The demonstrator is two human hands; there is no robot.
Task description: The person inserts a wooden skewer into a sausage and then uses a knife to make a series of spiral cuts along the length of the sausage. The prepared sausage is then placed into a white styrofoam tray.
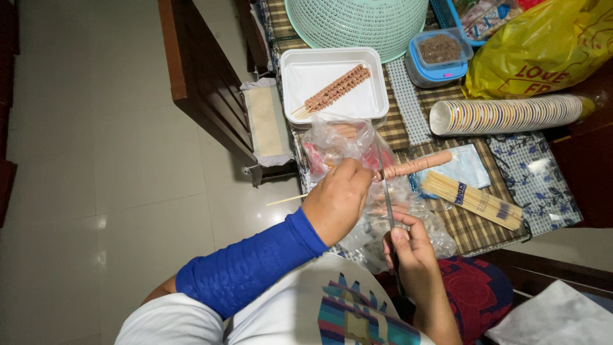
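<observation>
1. Head view, hands: left hand, blue sleeve on the forearm, is closed around a skewered sausage at its near end. The sausage sticks out to the right, roughly level, above a clear plastic bag of more sausages. The bare skewer end pokes out left of the fist.
2. Right hand is clamped on the handle of a thin knife. The blade runs up to the sausage, next to the left fingers; I cannot tell if the edge touches it.
3. Step in hand, my read: scoring or slicing the skewered sausage over the bag.
4. Next move calls for a steady left grip, slight rotation of the stick, and shallow blade pressure clear of the fingertips.
5. Surroundings: white tray beyond the bag holds one finished scored skewer. Bundle of bamboo skewers lies right of the bag on the checked tablecloth.
6. Farther off: stack of paper cups on its side, small lidded blue container, green basket, yellow bag.
</observation>
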